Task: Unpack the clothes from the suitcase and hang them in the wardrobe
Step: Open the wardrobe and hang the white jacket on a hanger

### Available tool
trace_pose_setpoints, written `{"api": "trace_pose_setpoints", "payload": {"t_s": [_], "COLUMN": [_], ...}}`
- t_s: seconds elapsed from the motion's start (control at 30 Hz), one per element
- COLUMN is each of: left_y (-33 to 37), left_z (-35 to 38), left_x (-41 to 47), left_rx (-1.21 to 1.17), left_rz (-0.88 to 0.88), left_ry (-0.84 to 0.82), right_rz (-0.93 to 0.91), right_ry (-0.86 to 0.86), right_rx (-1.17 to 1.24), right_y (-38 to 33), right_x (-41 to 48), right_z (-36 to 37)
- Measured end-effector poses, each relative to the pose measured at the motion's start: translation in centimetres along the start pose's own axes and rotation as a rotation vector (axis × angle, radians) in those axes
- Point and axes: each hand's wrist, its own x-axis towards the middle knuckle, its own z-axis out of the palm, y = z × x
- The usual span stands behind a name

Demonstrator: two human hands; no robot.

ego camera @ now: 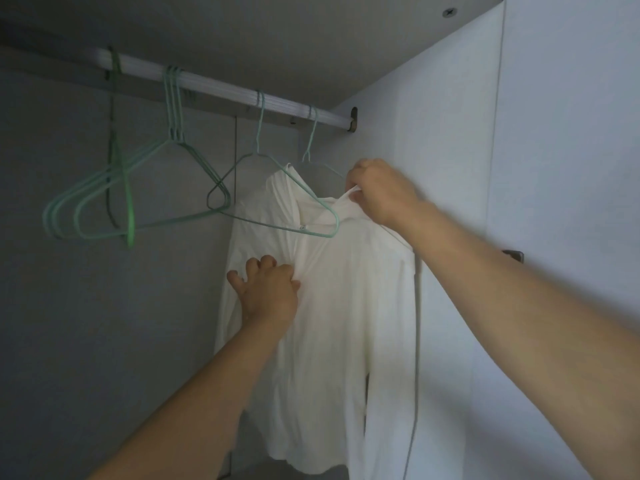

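Note:
A white garment [332, 323] hangs inside the wardrobe from a pale green wire hanger [310, 147] hooked on the white rail [221, 90], near the rail's right end. My right hand [381, 192] pinches the garment's collar or shoulder edge at the top right. My left hand [268, 291] grips a bunch of the white cloth lower down, at the garment's left front. Another pale green hanger [259, 188] hangs just to the left, its lower right corner lying across the garment's top.
Several empty green hangers [138, 188] hang in a cluster on the rail's left part. The wardrobe's white side wall [450, 150] stands close on the right, the grey back panel [69, 323] behind. A thin cord [417, 341] hangs along the garment's right edge.

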Motion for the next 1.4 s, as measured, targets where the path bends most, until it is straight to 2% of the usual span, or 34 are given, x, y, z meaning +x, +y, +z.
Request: {"api": "trace_pose_setpoints", "payload": {"t_s": [0.3,0.43,0.63,0.77,0.87,0.97,1.1,1.17,1.23,1.33,1.4], "left_y": [0.8,0.8,0.9,1.7,2.7,3.7,5.2,5.8,6.4,7.0,7.3], "left_z": [0.1,-0.1,-0.4,-1.0,-1.4,-1.8,-1.7,-1.8,-2.2,-2.8,-3.1], "left_x": [0.8,1.3,1.4,1.3,1.2,1.1,1.1,1.1,1.3,1.5,1.4], "left_rx": [-0.020,-0.018,-0.075,-0.139,-0.225,-0.271,-0.302,-0.334,-0.378,-0.390,-0.399], "left_rz": [0.024,0.004,-0.020,-0.031,0.018,0.072,0.095,0.103,0.098,0.077,0.082], "left_ry": [0.054,0.052,0.060,0.126,0.196,0.193,0.198,0.254,0.288,0.260,0.212], "right_rz": [-0.045,-0.086,-0.138,-0.090,-0.058,-0.038,0.058,0.082,0.046,-0.001,-0.012], "right_ry": [0.096,0.094,0.011,0.046,0.111,0.165,0.167,0.121,-0.004,-0.261,-0.349], "right_rx": [0.125,0.072,0.357,0.375,0.390,0.405,0.567,0.689,0.717,0.659,0.600], "right_y": [0.2,-0.4,-0.6,-0.6,-0.7,-0.7,-0.3,-0.3,-0.1,0.3,0.6], "right_x": [0.5,1.6,3.2,3.0,2.4,1.7,0.8,0.2,-0.4,-1.2,-1.5], "right_z": [-0.1,-0.9,-1.2,-1.0,-0.5,0.5,1.4,1.0,0.3,-0.8,-1.2]}}
